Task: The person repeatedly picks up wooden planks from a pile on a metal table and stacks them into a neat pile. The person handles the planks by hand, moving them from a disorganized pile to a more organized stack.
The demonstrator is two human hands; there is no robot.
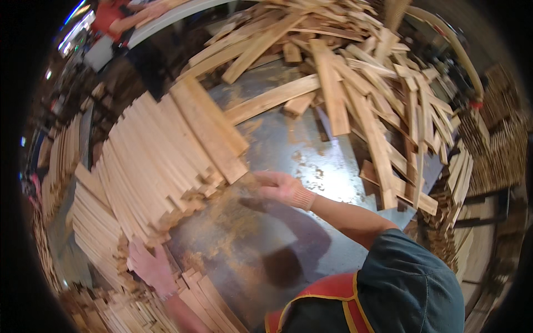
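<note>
Pale wooden slats (150,161) stand side by side in a long row on the metal table, with uneven near ends. A wider board (208,130) lies along the row's right side. My right hand (283,188), in a light knit-cuffed glove, is at that board's near end with fingers stretched toward it; the fingertips are blurred. My left hand (150,266) is at the near left end of the row, fingers apart against the slat ends. Beside it is a second, lower stack of slats (94,227).
Loose slats (333,89) lie in a tangled heap at the far right of the metal table (277,227), which is dusted with sawdust. More stacked slats (205,299) lie near my left forearm. A flexible hose (455,50) hangs at right. Another person (114,22) is at the far left.
</note>
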